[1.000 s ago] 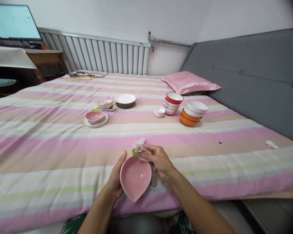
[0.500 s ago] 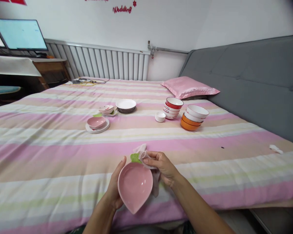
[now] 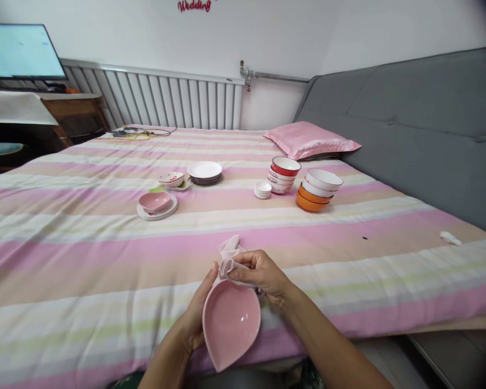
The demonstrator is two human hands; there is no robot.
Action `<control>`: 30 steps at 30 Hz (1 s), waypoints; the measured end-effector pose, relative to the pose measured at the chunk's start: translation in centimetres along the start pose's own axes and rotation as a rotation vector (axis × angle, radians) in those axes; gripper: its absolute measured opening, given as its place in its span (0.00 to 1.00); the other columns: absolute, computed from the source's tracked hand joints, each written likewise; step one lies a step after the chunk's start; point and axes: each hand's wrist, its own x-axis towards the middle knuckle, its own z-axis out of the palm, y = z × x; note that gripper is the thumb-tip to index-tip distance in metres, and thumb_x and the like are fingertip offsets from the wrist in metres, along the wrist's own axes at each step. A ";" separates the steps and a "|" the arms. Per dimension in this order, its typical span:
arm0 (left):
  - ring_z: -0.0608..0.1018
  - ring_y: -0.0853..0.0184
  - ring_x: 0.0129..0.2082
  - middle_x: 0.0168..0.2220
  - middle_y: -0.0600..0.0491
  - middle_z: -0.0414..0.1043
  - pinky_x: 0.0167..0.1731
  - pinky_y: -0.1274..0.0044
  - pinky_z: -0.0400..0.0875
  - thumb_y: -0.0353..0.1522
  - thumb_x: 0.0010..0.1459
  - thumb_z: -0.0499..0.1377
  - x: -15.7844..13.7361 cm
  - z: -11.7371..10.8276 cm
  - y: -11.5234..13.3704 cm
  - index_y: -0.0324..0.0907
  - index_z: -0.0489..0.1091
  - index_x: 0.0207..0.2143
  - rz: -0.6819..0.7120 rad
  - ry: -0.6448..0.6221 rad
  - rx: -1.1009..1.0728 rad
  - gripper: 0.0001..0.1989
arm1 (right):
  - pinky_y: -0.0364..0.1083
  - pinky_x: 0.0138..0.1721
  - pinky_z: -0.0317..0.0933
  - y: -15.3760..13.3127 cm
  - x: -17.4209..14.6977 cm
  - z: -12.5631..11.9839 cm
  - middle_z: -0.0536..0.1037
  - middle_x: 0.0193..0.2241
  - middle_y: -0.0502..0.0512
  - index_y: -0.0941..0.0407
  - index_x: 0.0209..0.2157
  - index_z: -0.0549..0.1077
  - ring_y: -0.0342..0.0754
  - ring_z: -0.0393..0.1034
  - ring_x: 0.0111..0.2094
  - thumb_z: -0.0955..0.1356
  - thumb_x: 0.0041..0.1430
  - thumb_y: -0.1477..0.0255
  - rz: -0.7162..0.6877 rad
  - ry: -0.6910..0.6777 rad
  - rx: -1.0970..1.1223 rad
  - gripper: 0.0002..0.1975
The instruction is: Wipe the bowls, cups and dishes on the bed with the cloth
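Observation:
A pink strawberry-shaped bowl (image 3: pixel 231 324) is tilted toward me above the bed's near edge, its pointed end down. My left hand (image 3: pixel 198 313) grips it along the left side, thumb up by the rim and the other fingers hidden behind. Pinched in my right hand (image 3: pixel 261 275) is a thin pale pink cloth (image 3: pixel 231 249), pressed at the bowl's top edge. The cloth covers the green leaf-shaped end of the bowl, and part of it sticks up beyond my fingers.
Across the striped bedspread (image 3: pixel 105 259) stand a pink bowl (image 3: pixel 154 201) on white plates (image 3: pixel 162 213), dark-edged plates (image 3: pixel 204 170), small white dishes (image 3: pixel 262 189), red-topped bowls (image 3: pixel 284 168) and white-and-orange bowls (image 3: pixel 315 201). A pink pillow (image 3: pixel 310 139) lies by the grey headboard (image 3: pixel 421 119).
The cloth in my right hand has moved left over the bowl's green leaf, which is now covered. The bowl has shifted slightly right and down, and the camera view has moved a little.

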 end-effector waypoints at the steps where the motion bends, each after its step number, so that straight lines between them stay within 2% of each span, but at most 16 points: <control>1: 0.80 0.55 0.30 0.26 0.43 0.78 0.32 0.72 0.69 0.47 0.53 0.55 0.0 0.1 0.0 0.34 0.73 0.43 0.010 0.006 -0.002 0.27 | 0.40 0.28 0.58 -0.1 0.0 0.1 0.77 0.23 0.51 0.60 0.33 0.79 0.39 0.66 0.23 0.77 0.37 0.65 -0.005 0.006 0.008 0.19; 6: 0.79 0.54 0.33 0.30 0.42 0.79 0.38 0.70 0.69 0.48 0.56 0.51 0.1 0.1 0.3 0.32 0.71 0.45 0.055 0.067 -0.029 0.29 | 0.42 0.33 0.60 -0.1 0.2 0.4 0.77 0.24 0.51 0.59 0.35 0.79 0.42 0.68 0.27 0.76 0.39 0.64 -0.041 0.064 0.052 0.20; 11: 0.79 0.53 0.36 0.32 0.41 0.78 0.41 0.68 0.68 0.48 0.58 0.48 -0.3 -0.3 1.1 0.31 0.70 0.46 0.124 0.104 -0.077 0.30 | 0.40 0.26 0.56 0.3 0.7 -0.2 0.73 0.21 0.48 0.59 0.35 0.79 0.37 0.60 0.21 0.75 0.41 0.66 -0.057 0.110 0.085 0.18; 15: 0.79 0.53 0.36 0.31 0.44 0.78 0.42 0.68 0.69 0.46 0.59 0.47 -0.8 -0.5 1.7 0.33 0.70 0.46 0.233 0.171 -0.138 0.28 | 0.40 0.27 0.55 0.3 0.8 -0.2 0.73 0.21 0.48 0.60 0.33 0.79 0.38 0.62 0.22 0.75 0.40 0.66 -0.071 0.159 0.090 0.17; 17: 0.79 0.53 0.36 0.31 0.44 0.78 0.42 0.67 0.68 0.46 0.59 0.47 -1.0 -0.5 1.9 0.34 0.70 0.46 0.262 0.159 -0.163 0.27 | 0.40 0.26 0.54 0.3 0.8 0.0 0.73 0.21 0.48 0.59 0.32 0.79 0.38 0.61 0.22 0.75 0.40 0.65 -0.086 0.165 0.089 0.16; 20: 0.79 0.53 0.35 0.32 0.44 0.78 0.42 0.67 0.68 0.48 0.57 0.49 -1.0 -0.5 1.9 0.34 0.70 0.46 0.244 0.090 -0.161 0.28 | 0.39 0.22 0.50 0.5 0.9 0.2 0.66 0.14 0.45 0.59 0.24 0.75 0.36 0.55 0.18 0.74 0.44 0.63 -0.099 0.161 0.128 0.13; 23: 0.79 0.52 0.36 0.32 0.43 0.78 0.42 0.67 0.68 0.49 0.56 0.49 -0.8 -0.4 1.6 0.34 0.70 0.46 0.183 0.066 -0.140 0.29 | 0.39 0.19 0.45 1.0 1.0 0.3 0.55 0.08 0.42 0.58 0.14 0.65 0.36 0.49 0.15 0.71 0.49 0.59 -0.093 0.166 0.168 0.21; 27: 0.79 0.52 0.37 0.32 0.43 0.78 0.43 0.68 0.67 0.49 0.57 0.48 -0.5 -0.2 1.2 0.33 0.69 0.46 0.125 0.094 -0.132 0.29 | 0.39 0.16 0.40 1.3 1.1 0.3 0.54 0.08 0.42 0.56 0.12 0.60 0.36 0.46 0.13 0.70 0.48 0.56 -0.048 0.159 0.191 0.25; 30: 0.78 0.53 0.38 0.33 0.42 0.78 0.43 0.68 0.66 0.47 0.58 0.47 -0.5 -0.1 1.1 0.32 0.69 0.47 0.115 0.115 -0.123 0.29 | 0.39 0.18 0.47 1.1 1.1 0.3 0.56 0.08 0.43 0.57 0.12 0.63 0.37 0.50 0.14 0.69 0.48 0.54 -0.051 0.138 0.241 0.24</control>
